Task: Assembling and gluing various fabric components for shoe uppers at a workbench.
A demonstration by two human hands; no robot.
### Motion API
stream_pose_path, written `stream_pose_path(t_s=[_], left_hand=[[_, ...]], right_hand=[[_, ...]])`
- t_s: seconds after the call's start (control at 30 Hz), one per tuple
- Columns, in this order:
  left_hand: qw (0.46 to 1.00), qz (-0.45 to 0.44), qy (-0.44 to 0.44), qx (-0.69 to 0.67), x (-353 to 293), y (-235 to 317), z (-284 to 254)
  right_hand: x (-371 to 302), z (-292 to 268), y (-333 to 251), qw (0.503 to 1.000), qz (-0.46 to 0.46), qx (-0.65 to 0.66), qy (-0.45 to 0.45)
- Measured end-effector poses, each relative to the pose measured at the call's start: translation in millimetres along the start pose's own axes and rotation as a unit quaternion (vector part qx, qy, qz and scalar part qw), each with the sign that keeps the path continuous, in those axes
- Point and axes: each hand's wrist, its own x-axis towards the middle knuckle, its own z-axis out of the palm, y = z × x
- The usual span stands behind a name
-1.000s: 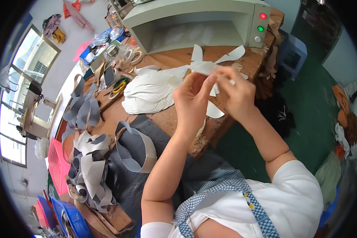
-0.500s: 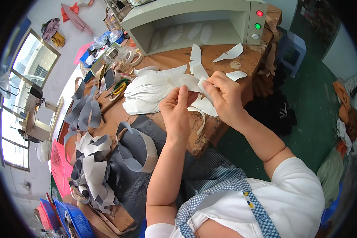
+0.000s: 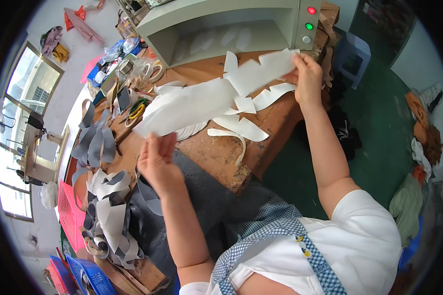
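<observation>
My left hand (image 3: 160, 160), a little blurred, pinches the lower left end of a thin white cut piece (image 3: 192, 102), shaped like a long panel. My right hand (image 3: 306, 81) grips the far right end of another white piece (image 3: 263, 73) with notched edges. The two pieces meet or overlap near the middle; whether they are joined I cannot tell. Beneath the left piece lies a stack of white pieces (image 3: 191, 131), mostly covered by it. Curved white offcuts (image 3: 248, 129) lie on the brown table (image 3: 206, 155) between my arms.
A grey box-shaped machine (image 3: 221, 17) with an open front stands at the back, its red and green lights lit. Yellow-handled scissors (image 3: 135, 115), tape rolls (image 3: 156, 73) and grey strips (image 3: 96, 140) lie left. Nearer are a scrap heap (image 3: 110, 211) and pink basket (image 3: 70, 216).
My hands have moved apart, the left toward me and leftward, the right away and rightward. The white pieces that were between my fingers are now spread out across the stack.
</observation>
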Motion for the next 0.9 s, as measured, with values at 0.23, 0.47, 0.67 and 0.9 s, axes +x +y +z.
stream_pose_path(t_s=[0.23, 0.47, 0.67, 0.9], left_hand=[[0.997, 0.045, -0.004, 0.055, -5.9, 43.6, -18.1], [0.998, 0.008, -0.03, 0.063, -28.5, 11.4, 20.2], [0.999, -0.017, -0.043, 0.025, -35.9, -7.8, 33.3], [0.981, -0.152, -0.085, -0.086, -41.3, -4.6, 36.6]], right_hand=[[87.1, -12.5, 80.6, 0.982, 0.174, 0.067, -0.04], [56.8, -22.4, 69.4, 0.687, -0.33, -0.644, 0.07], [-118.0, 78.9, -54.7, 0.872, -0.271, -0.295, -0.281], [-142.0, 90.5, -49.5, 0.89, -0.211, -0.239, -0.327]])
